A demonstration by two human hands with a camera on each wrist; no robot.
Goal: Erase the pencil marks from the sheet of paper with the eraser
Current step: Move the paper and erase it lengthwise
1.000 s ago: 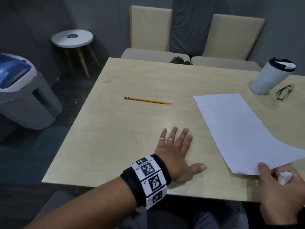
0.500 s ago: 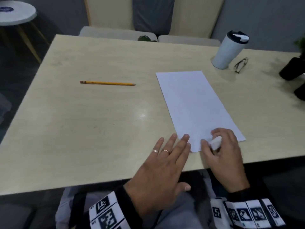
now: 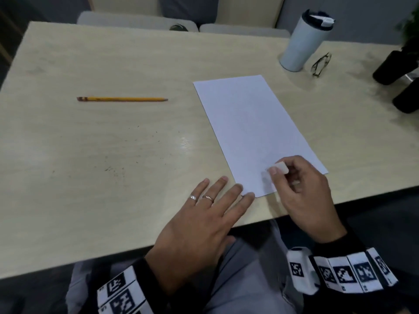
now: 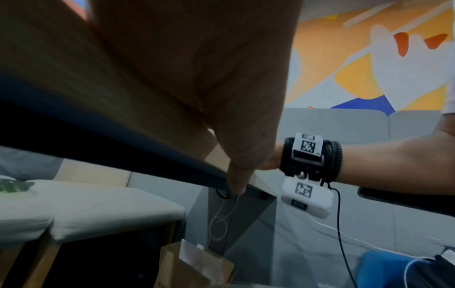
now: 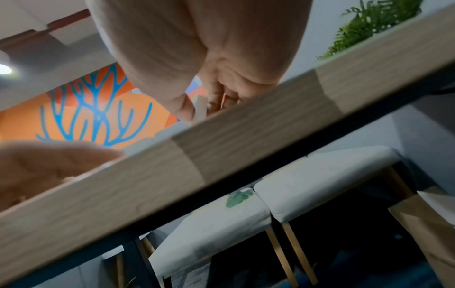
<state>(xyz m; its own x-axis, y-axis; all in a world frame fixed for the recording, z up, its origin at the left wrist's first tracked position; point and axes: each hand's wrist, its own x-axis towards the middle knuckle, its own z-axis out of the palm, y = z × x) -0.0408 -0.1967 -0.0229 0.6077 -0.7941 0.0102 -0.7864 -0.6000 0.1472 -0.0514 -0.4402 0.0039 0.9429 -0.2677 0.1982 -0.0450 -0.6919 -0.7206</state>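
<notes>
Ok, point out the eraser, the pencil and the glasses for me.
eraser [image 3: 281, 167], head view, its exposed white end above the thumb.
pencil [image 3: 122, 99], head view, middle of its yellow shaft.
glasses [image 3: 320, 64], head view, the folded frame beside the tumbler.

A pale wooden tabletop [image 3: 113, 155] is filling the head view, with 2 cushioned beige chairs [image 3: 136, 21] sitting beyond its far edge. An orange, blue and white mural [image 4: 369, 68] is covering the wall behind.
</notes>
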